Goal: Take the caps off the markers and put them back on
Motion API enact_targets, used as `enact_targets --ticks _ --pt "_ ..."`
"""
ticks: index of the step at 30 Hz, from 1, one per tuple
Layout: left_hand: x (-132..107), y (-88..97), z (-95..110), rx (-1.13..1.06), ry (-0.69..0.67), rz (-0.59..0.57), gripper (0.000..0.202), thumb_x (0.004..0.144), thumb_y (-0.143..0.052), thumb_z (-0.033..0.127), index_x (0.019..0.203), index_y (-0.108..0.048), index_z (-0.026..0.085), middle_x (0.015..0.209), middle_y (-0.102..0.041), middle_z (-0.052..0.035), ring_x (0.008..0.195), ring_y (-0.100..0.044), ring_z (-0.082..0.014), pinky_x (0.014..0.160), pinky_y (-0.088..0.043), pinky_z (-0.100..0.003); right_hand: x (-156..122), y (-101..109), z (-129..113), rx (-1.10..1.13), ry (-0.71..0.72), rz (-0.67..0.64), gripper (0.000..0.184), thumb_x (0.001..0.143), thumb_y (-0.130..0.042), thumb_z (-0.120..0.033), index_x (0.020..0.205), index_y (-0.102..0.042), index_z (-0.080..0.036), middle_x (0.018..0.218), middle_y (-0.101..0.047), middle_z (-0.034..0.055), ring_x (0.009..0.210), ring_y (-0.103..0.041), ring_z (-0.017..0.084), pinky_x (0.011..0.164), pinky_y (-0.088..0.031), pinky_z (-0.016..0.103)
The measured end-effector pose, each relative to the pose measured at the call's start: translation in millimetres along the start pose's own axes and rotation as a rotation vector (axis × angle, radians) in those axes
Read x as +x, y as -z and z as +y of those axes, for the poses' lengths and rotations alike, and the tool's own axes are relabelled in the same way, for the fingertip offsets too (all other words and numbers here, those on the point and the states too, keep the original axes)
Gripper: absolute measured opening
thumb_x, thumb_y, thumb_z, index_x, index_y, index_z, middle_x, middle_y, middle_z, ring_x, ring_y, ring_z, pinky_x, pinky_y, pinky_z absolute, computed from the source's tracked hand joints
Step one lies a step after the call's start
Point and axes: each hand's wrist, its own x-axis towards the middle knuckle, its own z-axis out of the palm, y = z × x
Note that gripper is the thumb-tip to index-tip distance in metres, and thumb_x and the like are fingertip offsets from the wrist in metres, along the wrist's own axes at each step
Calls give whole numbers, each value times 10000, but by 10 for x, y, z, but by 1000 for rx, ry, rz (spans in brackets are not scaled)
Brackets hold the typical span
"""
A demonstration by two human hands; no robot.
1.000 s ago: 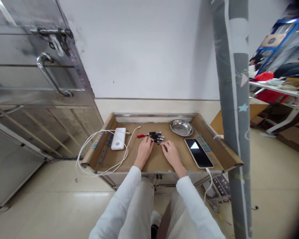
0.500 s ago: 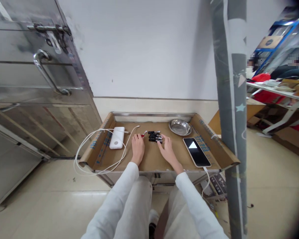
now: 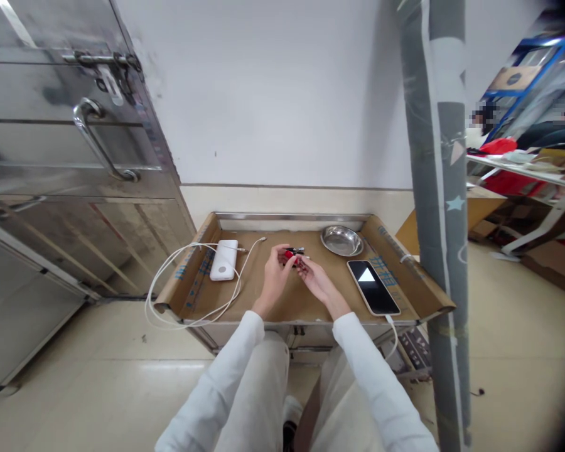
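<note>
On the cardboard-lined top of a small cart, my two hands have come together over a group of small black cylinders with silvery ends. My left hand is closed around a small red cylinder, thumb on the near side. From the right, the fingertips of my right hand pinch at the end of that red piece. Most of the black cylinders are hidden behind my hands. The exact kind of these small pieces is too small to make out.
A white power bank with a looped white cable lies at left. Toward the right are a round metal dish and a phone with a cable plugged in. A wrapped grey pole stands beside the cart.
My left hand has moved right and lifted the red cylinder over the black ones. My right hand has shifted from the black cylinders to meet it.
</note>
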Motion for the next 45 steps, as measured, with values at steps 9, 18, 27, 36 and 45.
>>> enact_targets --ticks 9,18,27,36,45 --pt "-29 209 -195 -10 116 174 266 868 -519 341 1066 -532 165 1034 -636 -79 939 -620 -154 857 -489 -306 -130 195 -18 -57 39 -17 330 667 -763 -319 958 -699 -176 978 -701 55 895 -649 161 932 -494 331" --pt "-173 47 -463 493 -130 -294 53 848 -538 174 879 -574 197 913 -629 -30 906 -563 -187 856 -456 -357 -166 192 -31 -864 479 20 255 884 -482 -303 1026 -673 -213 1045 -691 73 968 -638 195 925 -480 396" --pt "-253 227 -494 624 -203 -236 245 875 -408 105 1094 -495 171 1079 -527 -97 1035 -521 -212 934 -441 -396 -240 227 71 -1275 597 -256 421 894 -436 -187 1301 -487 -285 1372 -476 61 1278 -435 173 1076 -359 391" --pt "-258 163 -566 533 -192 -344 121 876 -472 159 967 -544 197 987 -538 -53 956 -555 -181 918 -467 -367 -350 317 18 -1527 621 -13 158 893 -493 -259 975 -622 -219 964 -582 70 939 -533 222 867 -437 380" --pt "-149 88 -548 667 -222 -236 89 898 -433 189 903 -522 194 913 -534 -44 900 -550 -182 852 -473 -351 -256 335 82 -1573 637 211 226 923 -384 -293 971 -576 -183 926 -596 88 884 -542 219 803 -414 345"
